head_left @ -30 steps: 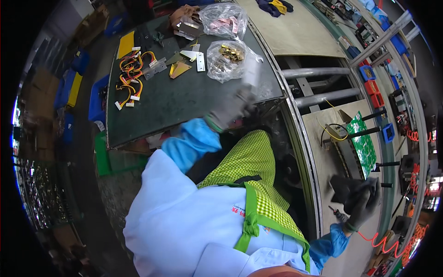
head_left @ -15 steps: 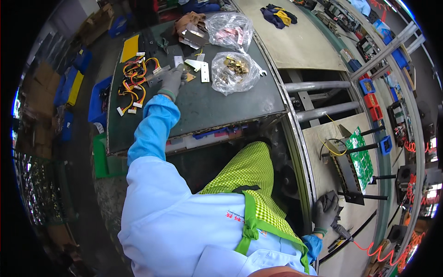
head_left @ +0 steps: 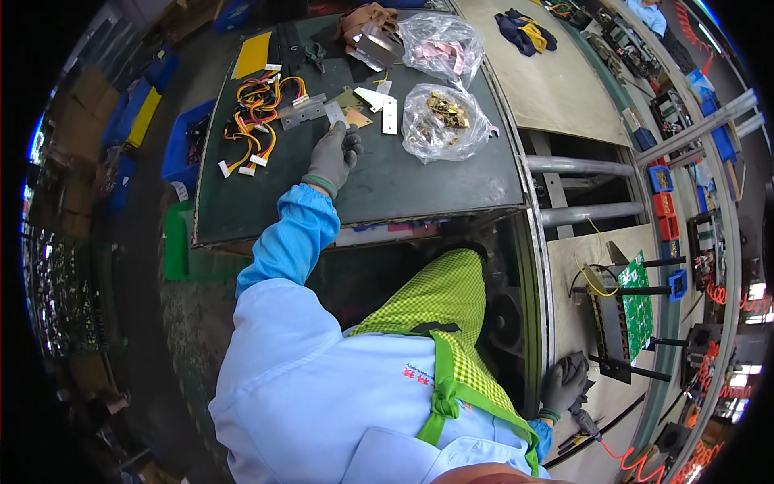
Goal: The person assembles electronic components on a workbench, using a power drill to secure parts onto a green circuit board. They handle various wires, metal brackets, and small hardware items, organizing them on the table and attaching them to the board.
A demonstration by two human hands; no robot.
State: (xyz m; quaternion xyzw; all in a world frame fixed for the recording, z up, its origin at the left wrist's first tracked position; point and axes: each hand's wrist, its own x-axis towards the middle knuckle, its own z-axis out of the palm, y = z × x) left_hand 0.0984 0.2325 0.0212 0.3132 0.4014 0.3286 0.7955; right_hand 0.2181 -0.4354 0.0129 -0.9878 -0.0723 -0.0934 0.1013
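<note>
Left hand: gloved, fingers curled around a small flat metal plate on the dark green table, beside the wire harnesses.
Right hand: gloved, clenched around a tool handle near the green circuit board.
Technique: pinch the plate by its edges; lift clear of neighbouring brackets.

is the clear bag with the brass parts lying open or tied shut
Cannot tell. The clear bag lies crumpled on the dark table, brass parts inside, but its mouth is not clearly visible.

On the dark desk lie a bundle of coloured wires, 2 clear bags of small, probably metal, parts, and a yellow pad; a green circuit board stands apart.
</note>
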